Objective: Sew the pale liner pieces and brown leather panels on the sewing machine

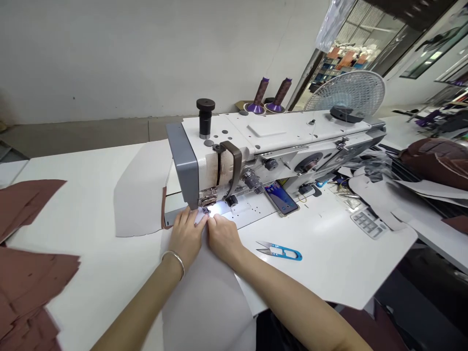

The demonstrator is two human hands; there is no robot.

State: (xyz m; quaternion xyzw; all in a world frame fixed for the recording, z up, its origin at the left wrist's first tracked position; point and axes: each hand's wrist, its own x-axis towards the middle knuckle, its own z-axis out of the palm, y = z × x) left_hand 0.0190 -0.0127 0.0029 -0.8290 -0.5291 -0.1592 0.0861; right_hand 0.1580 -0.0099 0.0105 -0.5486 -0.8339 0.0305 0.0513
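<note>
Pressing open-fingered, left hand [186,238] and right hand [224,239] flatten a smooth pale grey sheet [204,302].

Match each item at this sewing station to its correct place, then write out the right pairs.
1. Thread snips
2. Smartphone
3. Silver bangle
4. Thread cones

A. Around the left wrist
B. Standing on purple bases behind the sewing machine
C. Lying on the white table, blue handles showing
D. Lying screen-up beside the machine's metal plate

Pairs: 1-C, 2-D, 3-A, 4-B.
</note>
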